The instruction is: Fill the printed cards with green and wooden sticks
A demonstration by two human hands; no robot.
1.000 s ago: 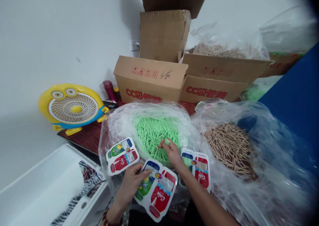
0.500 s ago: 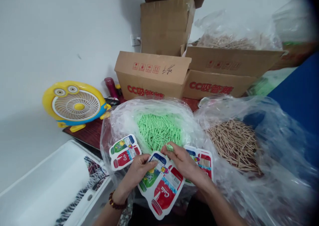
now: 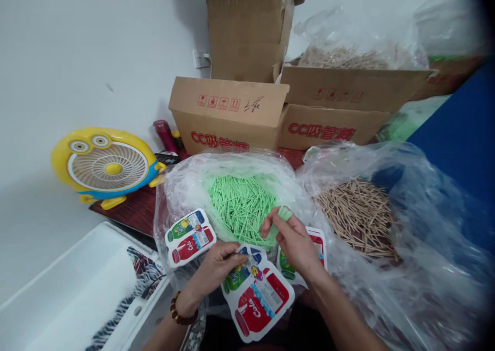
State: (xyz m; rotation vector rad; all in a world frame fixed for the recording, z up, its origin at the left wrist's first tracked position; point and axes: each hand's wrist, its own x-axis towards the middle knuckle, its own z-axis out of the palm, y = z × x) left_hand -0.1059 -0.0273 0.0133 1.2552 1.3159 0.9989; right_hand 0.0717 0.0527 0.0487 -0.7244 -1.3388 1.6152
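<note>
At the near left there is a white bin [image 3: 69, 273], and behind it a yellow fan [image 3: 108, 168] stands at the left end of the dark red surface [image 3: 135, 212]. Next to the fan, farther back, is a purple-red bottle [image 3: 165, 136]. A small printed pack [image 3: 190, 236] lies on the left part of a clear plastic bag [image 3: 181, 181]. The left hand [image 3: 216, 268], with a beaded bracelet [image 3: 181, 310] on its wrist, has thumb and fingers clamped on the upper left part of a double-bottle pack [image 3: 259, 304], which is tilted at the near middle. Far behind are open cardboard boxes [image 3: 228, 103]. Beyond this pack, green sticks [image 3: 240, 206] lie heaped in the bag. The right hand [image 3: 294, 243] has its fingers closed around a bundle of green sticks [image 3: 285, 213], above another printed pack [image 3: 286, 266], which it partly covers. Farther right are brown sticks [image 3: 358, 217], and a blue panel [image 3: 460, 114] at the far right.
</note>
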